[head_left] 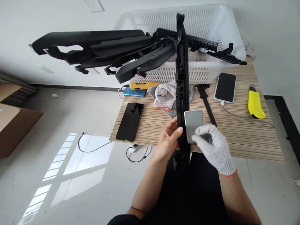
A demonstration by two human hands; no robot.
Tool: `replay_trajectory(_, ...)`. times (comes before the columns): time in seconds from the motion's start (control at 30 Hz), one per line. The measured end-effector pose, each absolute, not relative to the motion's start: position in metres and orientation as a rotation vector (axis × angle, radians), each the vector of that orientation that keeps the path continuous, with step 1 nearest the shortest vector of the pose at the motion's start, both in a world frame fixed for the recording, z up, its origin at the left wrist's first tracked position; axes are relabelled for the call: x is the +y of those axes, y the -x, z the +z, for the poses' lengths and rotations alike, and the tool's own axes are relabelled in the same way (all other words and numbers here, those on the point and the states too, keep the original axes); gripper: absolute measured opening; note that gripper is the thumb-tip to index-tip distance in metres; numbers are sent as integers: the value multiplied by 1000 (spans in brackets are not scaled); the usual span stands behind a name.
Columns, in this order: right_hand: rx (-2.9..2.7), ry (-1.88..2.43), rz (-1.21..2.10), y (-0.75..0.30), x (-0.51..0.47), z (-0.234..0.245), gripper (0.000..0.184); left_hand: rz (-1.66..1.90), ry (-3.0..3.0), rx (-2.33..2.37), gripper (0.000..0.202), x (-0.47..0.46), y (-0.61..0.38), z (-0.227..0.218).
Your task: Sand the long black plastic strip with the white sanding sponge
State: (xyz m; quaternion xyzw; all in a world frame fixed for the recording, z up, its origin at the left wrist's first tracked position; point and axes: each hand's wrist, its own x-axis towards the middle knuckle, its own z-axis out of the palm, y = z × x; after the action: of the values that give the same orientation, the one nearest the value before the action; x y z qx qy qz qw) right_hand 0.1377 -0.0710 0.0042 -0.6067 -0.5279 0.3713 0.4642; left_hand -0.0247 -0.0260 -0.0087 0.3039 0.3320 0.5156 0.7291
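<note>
My bare left hand is closed around the lower part of a long black plastic trim strip. The strip stands lengthwise in front of me, its ribbed side showing. A flat grey rectangular plate is pinched between thumb and fingers of my right hand, which wears a white knitted glove. The plate's left edge is right beside the strip; whether they touch I cannot tell. Beyond the hands, more black trim pieces lie across a white plastic basket and stick out far to its left.
On the striped table lie a black phone, a phone on a cable, a yellow utility knife, a black hammer-like tool, a spare glove on a grey cloth and a yellow tool. Cables hang below the front edge.
</note>
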Motion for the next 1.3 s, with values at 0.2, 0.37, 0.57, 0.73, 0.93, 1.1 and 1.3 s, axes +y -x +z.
replay_trajectory(0.2,-1336,1373,1045,-139,-72,2,14,1119,-698,722,44,-27,24,-7)
replay_trajectory(0.37,-1210,1467,904,-136,-73,2,16,1143,-712,740,42,-27,25,-8)
replay_trajectory(0.57,-908,1475,987,-138,-72,6,23,1144,-703,727,40,-28,26,-10)
replay_trajectory(0.73,-1030,1435,1201,-137,-74,5,27,1135,-660,724,43,-28,25,-8)
replay_trajectory(0.93,-910,1372,1110,-139,-74,5,30,1137,-649,720,43,-28,25,-8)
replay_trajectory(1.1,-960,1311,1175,-136,-67,9,75,1137,-627,737,43,-28,26,-8)
replay_trajectory(1.3,-619,1348,850,-135,-73,-2,16,1123,-636,712,42,-28,27,-10)
